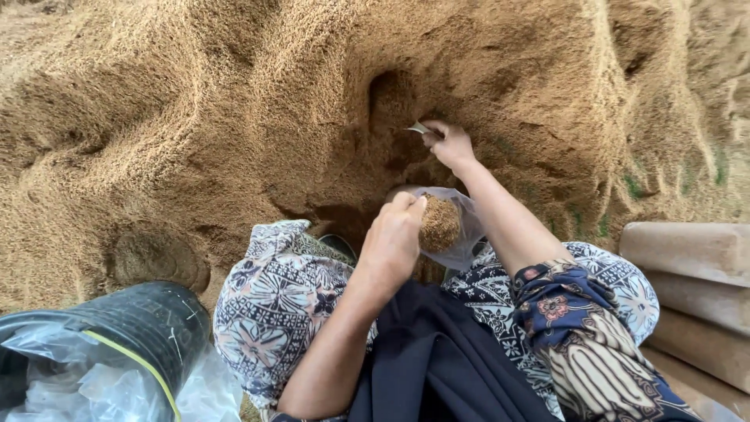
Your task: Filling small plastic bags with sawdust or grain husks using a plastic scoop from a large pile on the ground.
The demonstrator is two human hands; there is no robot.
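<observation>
Left hand [391, 238] fingers clamped on the bag [457, 230] rim, bag just below them; right hand [449, 144] fingers clamped on a scoop [418, 127]; best keep mouth open, level beneath scoop.

1. There is a single view, from a camera worn on the person's head.
2. It looks steeply down and forward, over the person's patterned lap [273, 305], at the big heap of brown husk [195, 117].
3. The heap fills the upper frame and lies close, within arm's reach beyond the lap.
4. Left of the lap, a black bucket [148, 328] is cut by the frame's lower corner; right of the lap, stacked pale slabs [691, 273] run off the edge.
</observation>
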